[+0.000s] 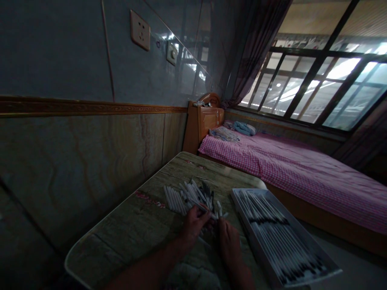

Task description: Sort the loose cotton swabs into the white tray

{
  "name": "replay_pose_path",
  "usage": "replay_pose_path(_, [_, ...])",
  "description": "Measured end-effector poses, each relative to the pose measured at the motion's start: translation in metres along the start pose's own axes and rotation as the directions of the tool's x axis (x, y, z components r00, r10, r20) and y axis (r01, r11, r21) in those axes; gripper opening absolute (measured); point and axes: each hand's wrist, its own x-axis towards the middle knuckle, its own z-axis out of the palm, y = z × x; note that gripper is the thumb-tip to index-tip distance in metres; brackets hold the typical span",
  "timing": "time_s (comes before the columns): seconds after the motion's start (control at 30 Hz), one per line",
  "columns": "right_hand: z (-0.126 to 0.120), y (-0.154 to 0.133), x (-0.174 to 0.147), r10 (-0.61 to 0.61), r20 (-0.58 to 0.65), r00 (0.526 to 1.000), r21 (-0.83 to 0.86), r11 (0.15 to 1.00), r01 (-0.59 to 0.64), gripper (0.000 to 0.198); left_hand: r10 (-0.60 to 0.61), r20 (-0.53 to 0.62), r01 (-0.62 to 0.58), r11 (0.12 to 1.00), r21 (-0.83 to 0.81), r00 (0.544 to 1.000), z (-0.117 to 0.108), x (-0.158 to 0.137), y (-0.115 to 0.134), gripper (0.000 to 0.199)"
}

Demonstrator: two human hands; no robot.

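My left hand (195, 223) is closed, its fingers pinched on a slim pale pen barrel (198, 204) that points up and to the left. Just to its right, my right hand (229, 237) is also closed, with the thumb and fingers pressed together around a short white pen part (219, 208). Beyond both hands, white pen barrels (173, 199) lie side by side on the table, with more in a loose heap. Thin dark pen pieces (207, 192) are bunched at the heap's right. The fingertips are dim, so fine detail between them is hidden.
A white tray (302, 278) with rows of black-and-white pens stands at the right of the marble-patterned table (127, 237). Past the table is a bed (281, 161) with a pink checked cover. A tiled wall (90, 153) runs along the left.
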Motion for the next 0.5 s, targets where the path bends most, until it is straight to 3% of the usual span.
replay_pose_path(0.07, [-0.0028, -0.0036, 0.0023, 0.019, 0.032, 0.999, 0.012, 1.0, -0.02, 0.037, 0.002, -0.018, -0.002, 1.0, -0.001, 1.0, -0.0011, 0.0005, 0.0004, 0.045])
replay_pose_path(0.17, [-0.0036, -0.0049, 0.0037, 0.049, -0.02, 0.999, -0.013, 0.999, -0.05, 0.034, 0.012, 0.0, -0.012, 1.0, 0.002, 1.0, -0.0009, 0.0005, -0.002, 0.044])
replay_pose_path(0.27, [-0.0017, -0.0009, 0.0027, -0.012, -0.086, 0.996, -0.065, 0.998, 0.007, 0.039, 0.019, 0.027, -0.019, 1.0, 0.008, 0.999, 0.0006, 0.0006, -0.0056, 0.043])
replay_pose_path(0.37, [-0.0038, -0.0012, 0.0025, -0.065, -0.044, 0.997, -0.086, 0.994, 0.061, 0.039, 0.017, 0.011, -0.017, 1.0, 0.018, 1.0, 0.0009, 0.0016, -0.0057, 0.043])
replay_pose_path(0.5, [-0.0084, -0.0076, 0.0025, 0.043, 0.016, 0.999, -0.016, 0.999, -0.043, 0.034, 0.016, -0.003, -0.016, 0.999, 0.037, 1.0, -0.0005, 0.0027, -0.0033, 0.041])
